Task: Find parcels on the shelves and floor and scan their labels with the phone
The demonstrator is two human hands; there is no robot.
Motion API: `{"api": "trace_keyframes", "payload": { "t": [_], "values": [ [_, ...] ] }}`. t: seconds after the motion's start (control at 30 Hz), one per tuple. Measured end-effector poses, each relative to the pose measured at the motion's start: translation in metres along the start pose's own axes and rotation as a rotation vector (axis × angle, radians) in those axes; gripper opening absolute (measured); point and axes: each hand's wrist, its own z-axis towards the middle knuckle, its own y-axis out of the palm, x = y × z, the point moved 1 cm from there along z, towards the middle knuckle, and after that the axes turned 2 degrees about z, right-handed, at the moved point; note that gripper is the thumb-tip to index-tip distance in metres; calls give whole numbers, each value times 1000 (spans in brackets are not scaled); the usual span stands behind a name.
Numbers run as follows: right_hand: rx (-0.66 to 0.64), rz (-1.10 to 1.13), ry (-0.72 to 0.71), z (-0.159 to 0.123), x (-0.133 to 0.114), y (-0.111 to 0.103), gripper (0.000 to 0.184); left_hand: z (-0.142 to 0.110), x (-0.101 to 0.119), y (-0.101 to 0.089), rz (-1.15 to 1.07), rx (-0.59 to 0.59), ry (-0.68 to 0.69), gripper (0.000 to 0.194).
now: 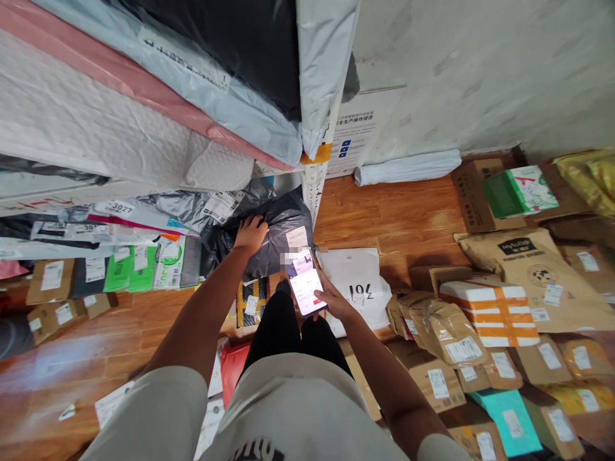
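A large black plastic mailing bag (pixel 283 214) lies on a low shelf level in front of me, with a white label showing near its right end. My left hand (pixel 252 235) rests on top of this bag, fingers spread over the film rather than wrapped round it. In my right hand (pixel 331 298) is a smartphone (pixel 307 285), its lit screen facing me and the thumb over the lower right of the screen. The phone is just below the bag's label; a blurred patch covers its top edge. Grey bags with labels (pixel 223 205) lie left of my left hand.
Overhead, the shelf holds a stack of soft parcels (pixel 158 83). Below left stand green packages (pixel 129 266) and cardboard boxes. A white bag marked 196 (pixel 355 288) lies on the wooden floor (pixel 408 214) at right, beside many labelled boxes and an orange-taped white box (pixel 490 310).
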Motion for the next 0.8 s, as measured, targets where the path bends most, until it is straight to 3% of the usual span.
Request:
{"api": "trace_keyframes", "payload": {
  "t": [0.27, 0.57, 0.7, 0.8],
  "values": [
    [-96, 54, 5, -13, -17, 20, 94, -1, 1, 0, 4, 9, -9, 28],
    [-77, 49, -29, -11, -12, 20, 92, -1, 3, -2, 7, 18, -41, 28],
    [-71, 135, 13, -12, -5, 17, 94, -6, 7, -4, 57, 27, -84, 39],
    [13, 194, -9, -15, 7, 9, 85, -7, 5, 0, 75, -12, -76, 45]
  ]
}}
